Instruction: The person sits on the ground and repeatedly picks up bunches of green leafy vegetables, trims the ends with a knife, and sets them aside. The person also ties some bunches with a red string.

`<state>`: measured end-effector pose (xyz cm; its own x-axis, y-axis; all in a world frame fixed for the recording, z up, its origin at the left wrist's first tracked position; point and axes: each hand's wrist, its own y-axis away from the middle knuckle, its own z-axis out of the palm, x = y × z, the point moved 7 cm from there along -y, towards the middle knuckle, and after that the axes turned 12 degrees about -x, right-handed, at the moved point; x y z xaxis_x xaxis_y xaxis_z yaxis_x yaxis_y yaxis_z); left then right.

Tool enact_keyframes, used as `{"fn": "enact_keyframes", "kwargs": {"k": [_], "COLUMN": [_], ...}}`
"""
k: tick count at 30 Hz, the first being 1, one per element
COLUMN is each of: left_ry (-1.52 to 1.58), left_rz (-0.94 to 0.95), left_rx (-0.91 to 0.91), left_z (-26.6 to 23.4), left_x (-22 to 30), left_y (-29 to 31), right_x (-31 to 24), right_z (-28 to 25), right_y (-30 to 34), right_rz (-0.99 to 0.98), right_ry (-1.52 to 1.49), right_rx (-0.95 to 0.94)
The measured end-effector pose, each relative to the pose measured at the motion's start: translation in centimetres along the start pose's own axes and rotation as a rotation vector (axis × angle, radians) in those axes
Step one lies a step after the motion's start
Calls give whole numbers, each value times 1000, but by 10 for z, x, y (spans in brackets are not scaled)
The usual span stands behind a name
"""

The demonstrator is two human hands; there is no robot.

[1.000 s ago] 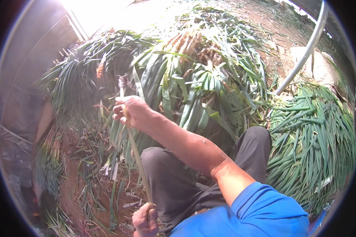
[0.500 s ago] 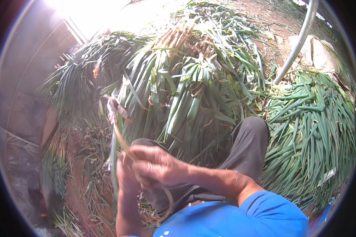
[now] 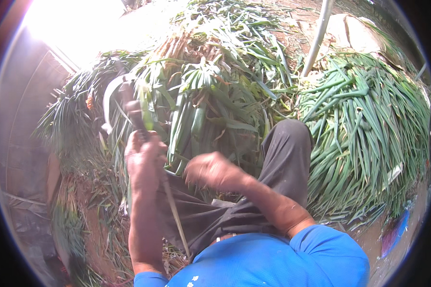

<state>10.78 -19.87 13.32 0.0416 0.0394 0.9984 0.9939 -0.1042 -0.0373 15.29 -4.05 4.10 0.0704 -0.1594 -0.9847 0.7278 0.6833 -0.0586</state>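
Observation:
My left hand [image 3: 144, 150], raised over my left thigh, is closed round a green onion [image 3: 134, 111], its kind judged from the plants around it. The upper end is brownish and blurred. Below the hand a thin pale stem [image 3: 174, 210] slants down toward my lap; whether it belongs to that onion I cannot make out. A short way to the right, apart from it, my right hand [image 3: 211, 171] is smeared by motion above my lap, with its fingers indistinct. Just beyond both hands lies a large heap of green onions [image 3: 196, 115], leaves hanging toward me.
Another green onion pile [image 3: 364, 138] lies on the right, beside my bent knee [image 3: 288, 148]. A pale pole [image 3: 318, 40] slopes down behind it, near a tan sack [image 3: 357, 33]. Dark sheeting [image 3: 26, 138] hangs on the left. Loose leaves litter the ground.
My hands were together on the stalk; now they are apart. The left has risen with the onion, while the right has moved up and to the right. The view has shifted slightly.

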Motion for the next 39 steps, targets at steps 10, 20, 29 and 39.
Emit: {"fn": "enact_keyframes", "kwargs": {"k": [10,20,29,39], "left_ry": [-581,-505,-1397,-1348], "left_rz": [-43,243,230,-99], "left_rx": [-483,-236,-195,-234], "left_z": [168,140,228,120], "left_x": [-103,-47,-136,-180], "left_y": [19,-179,-346,-374], "right_x": [35,-74,-30,-16], "right_z": [-94,-151,-184,-193], "right_y": [73,107,87,87], "right_rz": [-220,-659,-369,-339], "right_ry": [-437,-516,-472,-498], "right_rx": [710,702,717,885]}}
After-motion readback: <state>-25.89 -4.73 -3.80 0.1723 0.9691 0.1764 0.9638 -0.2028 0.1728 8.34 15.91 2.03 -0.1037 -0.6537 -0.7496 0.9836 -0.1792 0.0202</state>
